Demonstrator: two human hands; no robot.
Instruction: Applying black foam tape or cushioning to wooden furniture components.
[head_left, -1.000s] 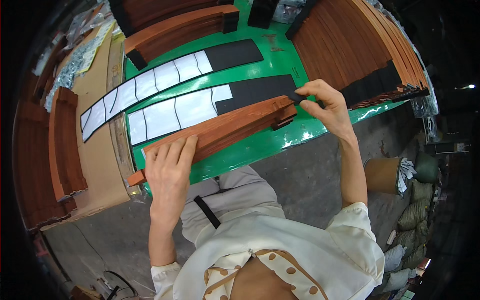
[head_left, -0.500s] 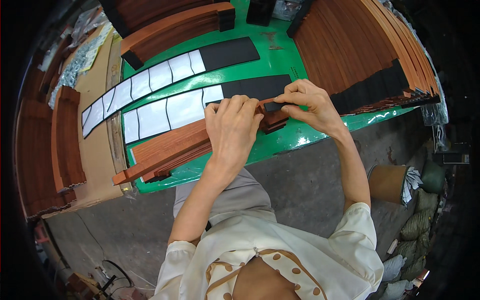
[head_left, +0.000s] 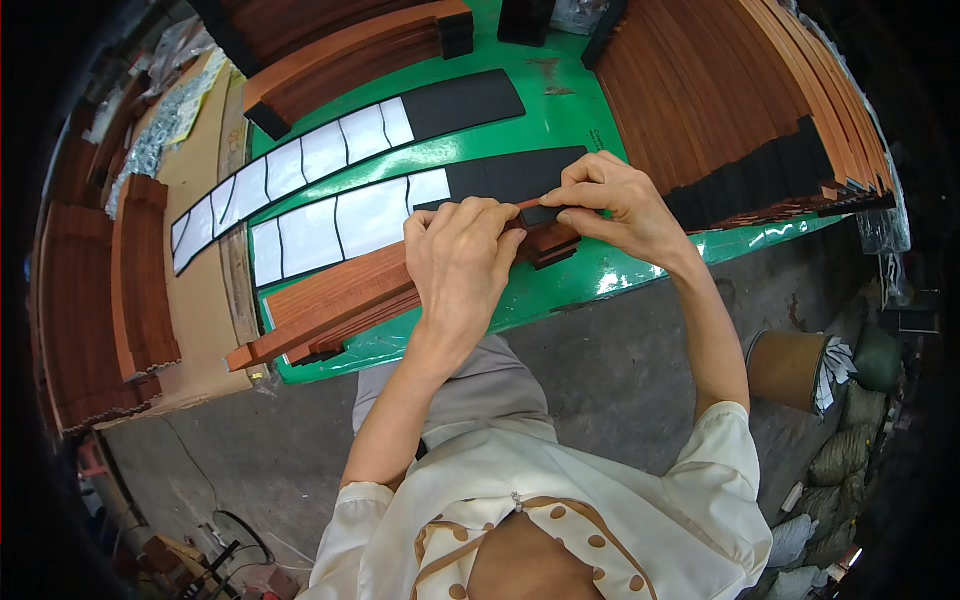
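Here, going from the left, more wooden slats (head_left: 140, 275) lie stacked on a brown board beside the green desk (head_left: 560, 110), where two long black strips with white backing sections (head_left: 330, 150) stretch across the top. Nearer the front edge rests a small bundle of reddish wooden slats (head_left: 330, 300), its left end jutting past the desk rim. The left hand (head_left: 460, 265) lies over the bundle's right part, fingers curled and pressing near a small black pad (head_left: 540, 213) at the slat end. The right hand (head_left: 615, 205) pinches that pad between thumb and fingertips. Further right a large stack of finished slats (head_left: 720, 110) leans, black-tipped. The pad could likely go on crooked if the bundle slides, since the overhanging end offers little support; a loose pinch might let the pad fold onto itself.
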